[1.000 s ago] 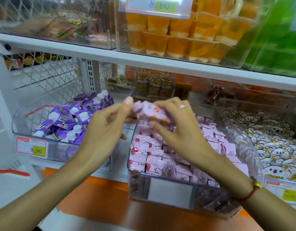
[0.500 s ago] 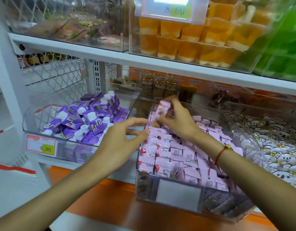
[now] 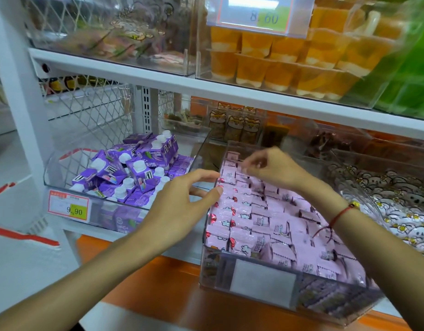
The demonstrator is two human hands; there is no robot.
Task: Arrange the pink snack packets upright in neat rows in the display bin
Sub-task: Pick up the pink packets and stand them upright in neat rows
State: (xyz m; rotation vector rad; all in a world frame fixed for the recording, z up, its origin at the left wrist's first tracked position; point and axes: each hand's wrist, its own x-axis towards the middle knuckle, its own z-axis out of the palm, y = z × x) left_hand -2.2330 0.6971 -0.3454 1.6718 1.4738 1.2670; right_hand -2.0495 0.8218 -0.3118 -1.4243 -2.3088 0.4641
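A clear plastic display bin on the lower shelf holds several pink snack packets standing in rows. My right hand reaches to the back left of the bin, its fingertips pinching the top of a pink packet in the rearmost row. My left hand hovers at the bin's left wall with fingers straight and relaxed, thumb tip against the wall near the left row, holding nothing.
A clear bin of purple drink cartons with a 9.90 price tag stands to the left. A bin of white cartoon packets sits to the right. Orange jelly cups fill the shelf above. The orange shelf front runs below.
My right hand has lowered the pink packet into the back row of the bin. My left hand has let go of it and moved to the bin's left wall.
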